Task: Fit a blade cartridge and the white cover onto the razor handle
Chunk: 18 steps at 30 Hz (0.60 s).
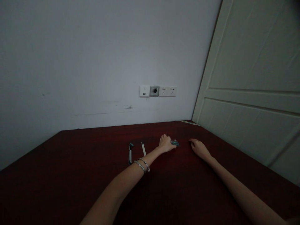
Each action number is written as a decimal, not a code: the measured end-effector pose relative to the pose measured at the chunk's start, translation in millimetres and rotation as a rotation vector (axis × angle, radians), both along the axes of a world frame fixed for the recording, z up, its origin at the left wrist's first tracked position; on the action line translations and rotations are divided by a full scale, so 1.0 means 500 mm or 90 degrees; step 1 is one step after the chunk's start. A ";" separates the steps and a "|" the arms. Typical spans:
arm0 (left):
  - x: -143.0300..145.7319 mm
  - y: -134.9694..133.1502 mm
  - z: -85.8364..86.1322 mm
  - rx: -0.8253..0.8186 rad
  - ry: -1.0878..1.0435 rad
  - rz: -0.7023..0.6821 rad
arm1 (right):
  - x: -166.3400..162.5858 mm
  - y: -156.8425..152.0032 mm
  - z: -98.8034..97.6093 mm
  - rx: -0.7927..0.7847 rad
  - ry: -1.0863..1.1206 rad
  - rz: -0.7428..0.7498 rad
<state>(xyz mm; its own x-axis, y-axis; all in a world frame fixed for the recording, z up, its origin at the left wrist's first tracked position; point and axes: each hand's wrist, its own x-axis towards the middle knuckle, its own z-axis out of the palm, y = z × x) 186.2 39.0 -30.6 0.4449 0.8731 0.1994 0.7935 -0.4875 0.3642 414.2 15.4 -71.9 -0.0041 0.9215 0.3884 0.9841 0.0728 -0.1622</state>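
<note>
My left hand [166, 143] rests on the dark red table [70, 175], fingers curled and pinching a small teal and dark object [174, 143] that is too small to name. Two silver bangles [142, 164] circle that wrist. My right hand [198, 147] lies palm down on the table a short way to the right of the object, fingers together and holding nothing. A black and silver razor [130, 152] and a thin white strip [143, 148] lie just left of my left forearm.
A white wall stands behind the table with a row of sockets [158, 91]. A pale panelled door [253, 87] borders the table's right side. A small flat item [190, 123] lies at the far right corner.
</note>
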 end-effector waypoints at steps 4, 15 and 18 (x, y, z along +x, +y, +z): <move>-0.066 -0.010 0.020 0.030 -0.043 -0.024 | 0.000 0.000 -0.001 -0.002 0.002 0.007; -0.274 -0.060 0.038 0.070 0.009 -0.034 | 0.009 0.004 -0.014 0.006 0.012 0.014; -0.284 -0.063 0.019 0.067 0.045 -0.032 | 0.014 0.009 -0.020 0.009 -0.005 0.025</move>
<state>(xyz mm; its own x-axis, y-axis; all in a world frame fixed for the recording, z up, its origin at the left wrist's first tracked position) 44.0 7.4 -20.9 0.5036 0.8250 0.2562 0.7889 -0.5601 0.2530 421.3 19.7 -81.7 -0.0430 0.9152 0.4008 0.9817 0.1132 -0.1532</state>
